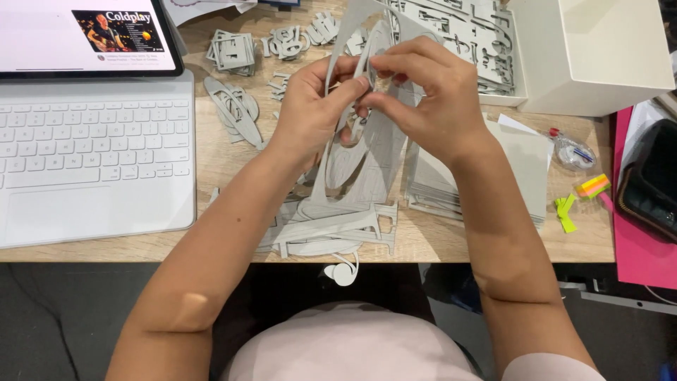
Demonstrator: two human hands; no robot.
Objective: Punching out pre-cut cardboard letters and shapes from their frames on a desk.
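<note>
Both my hands hold up a large grey cardboard cut-out sheet [367,162] over the wooden desk [233,169]. My left hand [310,106] pinches the sheet's left edge between thumb and fingers. My right hand [423,92] grips a narrow grey strip of the same sheet near its top, fingertips close to the left thumb. The sheet has oval holes where pieces were punched out. Its lower end rests among more grey cardboard pieces [331,229] at the desk's front edge.
A white keyboard with a tablet screen [92,141] fills the left. Loose grey cut-outs [236,106] lie behind my hands. A white box [599,56] stands at the back right, with a stack of grey sheets [525,169], coloured sticky tabs [592,185], and a black pouch [652,180] on a pink folder.
</note>
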